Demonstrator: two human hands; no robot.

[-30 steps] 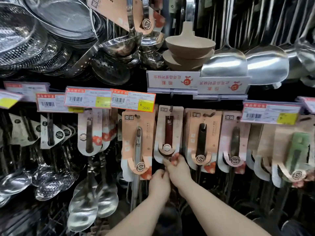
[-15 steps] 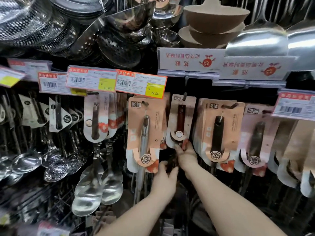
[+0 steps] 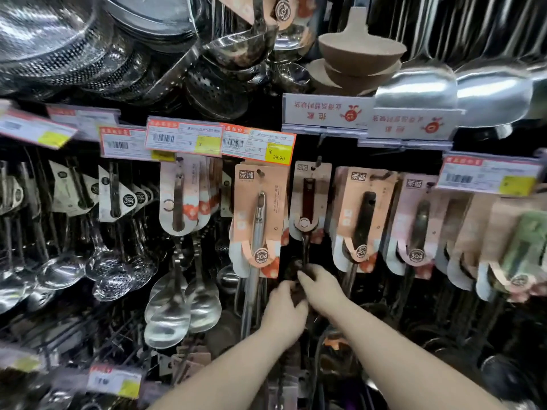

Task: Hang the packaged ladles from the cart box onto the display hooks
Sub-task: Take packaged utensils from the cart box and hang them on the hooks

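Both bare arms reach up from the bottom of the view to a store display crowded with hanging kitchen tools. The packaged ladle with the dark red-brown handle hangs by its peach card from a display hook, between a card holding a steel-handled tool on its left and a card with a black-handled tool on its right. Its thin metal shaft runs down below the card to where the two hands meet. The right hand has its fingers curled around the lower part of that shaft, just under the card. The left hand sits just below and left of it, touching it, fingers bent around something dark; whether that is the ladle's bowl cannot be told, as the spot is in shadow. A price tag reading 29.90 hangs above the steel-handled tool, and white signs with red print sit over the ladle's hook. Spoons and skimmers hang at left.
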